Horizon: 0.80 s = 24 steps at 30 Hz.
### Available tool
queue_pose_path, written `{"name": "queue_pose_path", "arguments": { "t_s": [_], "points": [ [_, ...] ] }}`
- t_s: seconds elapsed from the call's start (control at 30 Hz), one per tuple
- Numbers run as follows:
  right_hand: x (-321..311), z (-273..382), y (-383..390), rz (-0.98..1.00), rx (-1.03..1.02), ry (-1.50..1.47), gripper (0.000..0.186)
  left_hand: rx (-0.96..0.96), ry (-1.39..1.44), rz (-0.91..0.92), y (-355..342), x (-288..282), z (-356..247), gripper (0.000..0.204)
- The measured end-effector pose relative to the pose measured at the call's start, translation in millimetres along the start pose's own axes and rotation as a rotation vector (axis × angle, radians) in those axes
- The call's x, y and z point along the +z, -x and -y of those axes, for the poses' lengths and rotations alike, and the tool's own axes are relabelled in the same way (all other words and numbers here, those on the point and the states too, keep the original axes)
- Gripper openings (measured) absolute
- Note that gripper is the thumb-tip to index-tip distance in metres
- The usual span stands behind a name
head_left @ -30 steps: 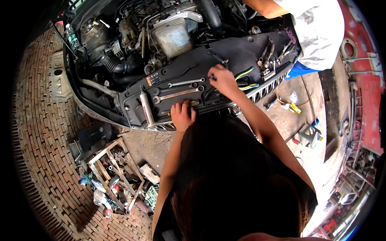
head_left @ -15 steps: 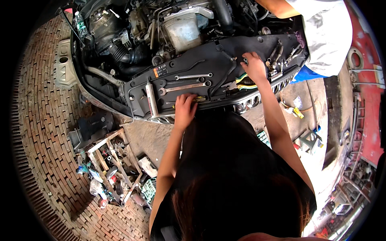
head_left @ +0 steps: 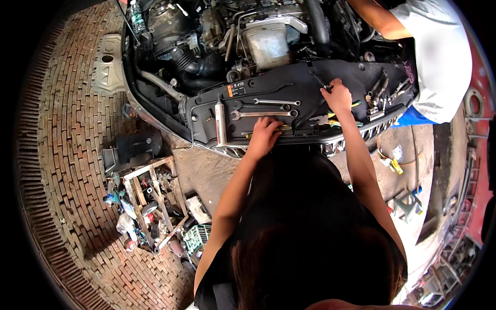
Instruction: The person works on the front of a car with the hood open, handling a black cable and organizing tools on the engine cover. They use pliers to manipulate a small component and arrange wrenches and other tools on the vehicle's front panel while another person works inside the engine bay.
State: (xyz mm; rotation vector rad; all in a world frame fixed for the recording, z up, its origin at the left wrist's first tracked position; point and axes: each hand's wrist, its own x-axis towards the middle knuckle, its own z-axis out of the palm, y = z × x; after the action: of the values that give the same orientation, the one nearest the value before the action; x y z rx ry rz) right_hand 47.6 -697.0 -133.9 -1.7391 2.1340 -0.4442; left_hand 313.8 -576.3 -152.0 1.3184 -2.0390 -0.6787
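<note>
My left hand (head_left: 264,136) rests on the black plastic panel (head_left: 209,92) at the car's front edge. Its fingers are stretched over yellow-handled screwdrivers (head_left: 283,127), which they partly hide. My right hand (head_left: 338,96) is closed around the near end of a dark ratchet-like tool (head_left: 319,79) that points away to the far left; its exact kind is unclear. Pliers with green-yellow handles (head_left: 335,123) lie partly under my right wrist. Left of centre are two combination wrenches, a smaller one (head_left: 277,102) and a larger one (head_left: 263,113), and a white tube (head_left: 220,124).
Beyond the panel is the open engine bay (head_left: 266,46). A person in a white shirt (head_left: 439,51) leans in at the right. Sockets and metal tools (head_left: 380,93) lie at the panel's right end. On the floor stands a wooden crate (head_left: 155,194) of parts.
The whole view has shifted, so the car sits further right in it. My right hand has moved left over the panel, and the dark tool now shows beyond its fingers. My left hand stays by the screwdrivers.
</note>
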Motion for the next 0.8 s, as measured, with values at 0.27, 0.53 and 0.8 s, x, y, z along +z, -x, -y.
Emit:
{"name": "queue_pose_path", "arguments": {
  "t_s": [0.27, 0.53, 0.8],
  "points": [
    [-23, -23, -13, -0.125, 0.010, -0.615, 0.040, -0.045, 0.063, -0.011, 1, -4, -7, 0.028],
    [-88, 9, 19, 0.027, -0.155, -1.143, 0.026, -0.055, 0.118, -0.038, -10, -21, -26, 0.026],
    [-90, 71, 45, 0.278, -0.477, -1.243, 0.037, -0.419, 1.294, 0.048, -16, -41, -101, 0.036]
  ]
}}
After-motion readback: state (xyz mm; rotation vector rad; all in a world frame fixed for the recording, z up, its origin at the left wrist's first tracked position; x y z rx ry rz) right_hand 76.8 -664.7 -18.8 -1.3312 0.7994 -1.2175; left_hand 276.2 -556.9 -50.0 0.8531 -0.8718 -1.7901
